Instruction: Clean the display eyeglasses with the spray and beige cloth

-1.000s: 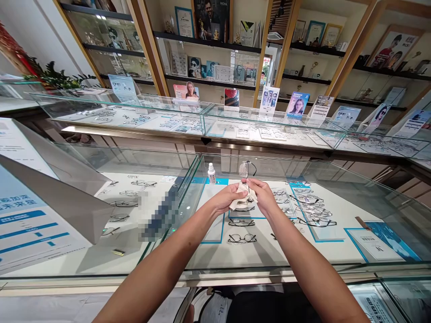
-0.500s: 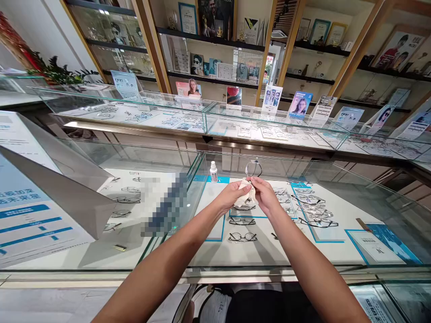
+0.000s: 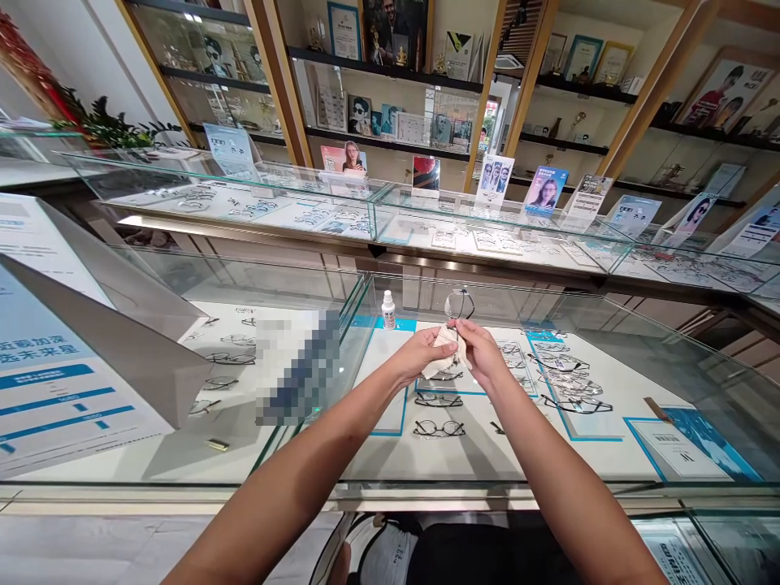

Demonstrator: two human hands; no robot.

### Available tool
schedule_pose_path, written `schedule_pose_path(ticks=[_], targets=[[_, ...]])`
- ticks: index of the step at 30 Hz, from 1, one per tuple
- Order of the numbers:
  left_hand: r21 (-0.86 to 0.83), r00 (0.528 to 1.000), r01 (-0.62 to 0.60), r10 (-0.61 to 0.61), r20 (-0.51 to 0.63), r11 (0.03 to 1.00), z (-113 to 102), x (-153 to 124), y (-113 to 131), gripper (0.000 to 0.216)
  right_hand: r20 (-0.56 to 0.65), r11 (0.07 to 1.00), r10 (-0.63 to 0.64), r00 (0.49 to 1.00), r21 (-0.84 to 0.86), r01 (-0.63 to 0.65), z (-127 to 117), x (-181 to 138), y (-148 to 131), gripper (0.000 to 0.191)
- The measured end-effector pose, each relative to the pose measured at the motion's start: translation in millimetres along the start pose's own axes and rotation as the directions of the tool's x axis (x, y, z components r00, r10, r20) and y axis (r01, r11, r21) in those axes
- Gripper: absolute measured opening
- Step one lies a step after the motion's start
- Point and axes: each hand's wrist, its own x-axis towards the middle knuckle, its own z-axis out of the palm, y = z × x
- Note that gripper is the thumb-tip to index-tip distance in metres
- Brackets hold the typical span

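Over the clear glass display counter, in the head view, one pair of dark-rimmed, clear-lensed glasses rises on end above our fingers, nearly upright, nearer our right hand, which pinches it; our left hand grips one cream cloth; one white bottle stands beyond.

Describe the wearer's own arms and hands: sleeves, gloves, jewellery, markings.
Left forearm and right forearm: bare, no sleeves in frame. Left hand and right hand: ungloved. No watch, bracelet, strap or cable shows on either wrist. Rings: can't tell, fingers partly hidden.
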Motion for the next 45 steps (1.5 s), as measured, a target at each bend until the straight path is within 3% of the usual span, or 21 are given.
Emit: schedule_pose_path(ticks=[9, 17, 19, 22, 25, 32, 39, 42, 45], targets=[[0.032, 0.997, -0.046, 0.048, -0.064, 0.998, 2.2, 2.8, -2.5, 0.063, 0.049, 1.000, -0.018, 0.999, -0.021, 0.019, -7.0, 5.0, 2.1, 0.048], [-0.015, 0.994, -0.016, 0.014, -0.109, 1.000, 2.0, 1.9, -1.7, 0.061, -0.031, 0.998, -0.047, 0.998, 0.032, 0.048, -9.0, 6.9, -4.6, 0.046], [-0.067, 0.980, -0.059, 0.045, -0.193, 0.996, 0.0, 4.5, 0.3, 0.059, -0.062, 0.995, -0.082, 0.995, 0.049, 0.085, -15.3, 10.4, -9.4, 0.043], [-0.159, 0.918, -0.180, 0.107, -0.382, 0.971, -6.7, 9.7, 5.4, 0.055, -0.145, 0.978, -0.165, 0.976, 0.108, 0.181, -28.8, 15.9, -20.2, 0.042], [-0.188, 0.887, -0.231, 0.127, -0.444, 0.955, -14.2, 12.3, 9.6, 0.048, -0.207, 0.957, -0.216, 0.954, 0.149, 0.249, -39.8, 19.5, -29.6, 0.045], [0.189, 0.897, 0.027, 0.060, -0.437, 0.982, -24.3, 11.3, 4.8, 0.053, -0.177, 0.966, -0.224, 0.958, 0.093, 0.243, -44.1, 21.1, -31.6, 0.047], [0.410, 0.806, 0.044, 0.211, -0.553, 0.911, -33.9, 12.6, 1.1, 0.036, -0.117, 0.972, -0.228, 0.967, 0.036, 0.233, -43.4, 20.0, -33.3, 0.046], [0.583, 0.779, 0.053, 0.332, -0.532, 0.810, -31.8, 10.9, -2.3, 0.046, -0.142, 0.965, -0.260, 0.955, -0.010, 0.261, -40.9, 19.1, -32.7, 0.047], [0.805, 0.750, 0.035, 0.516, -0.413, 0.592, -26.2, 7.0, -5.5, 0.054, -0.220, 0.920, -0.386, 0.896, -0.168, 0.354, -38.0, 17.4, -31.0, 0.044]])
